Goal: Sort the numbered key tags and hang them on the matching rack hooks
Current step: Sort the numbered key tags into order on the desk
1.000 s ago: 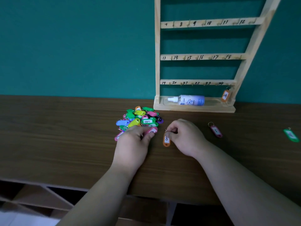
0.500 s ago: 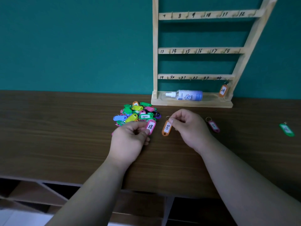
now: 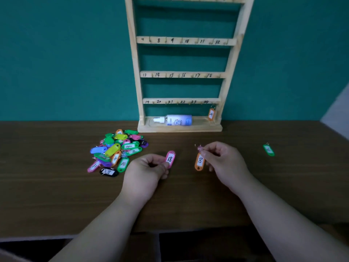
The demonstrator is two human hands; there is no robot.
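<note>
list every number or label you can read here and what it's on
"18": pink tag in the left hand
"8": orange tag in the right hand
"8 9 10 11 12": upper rack bar
"14 15 16 17 18": middle bar
"19 20 21 22 23 24": lower bar
"24": orange tag hanging there
"10", "4": pile tags
Bottle label, lone green tag: unreadable

A single head-worn wide-angle view is looking forward and down from close above the table's near edge [image 3: 56, 186]; it is facing the rack [image 3: 179, 76] against the wall; no second view is sharing the scene.
</note>
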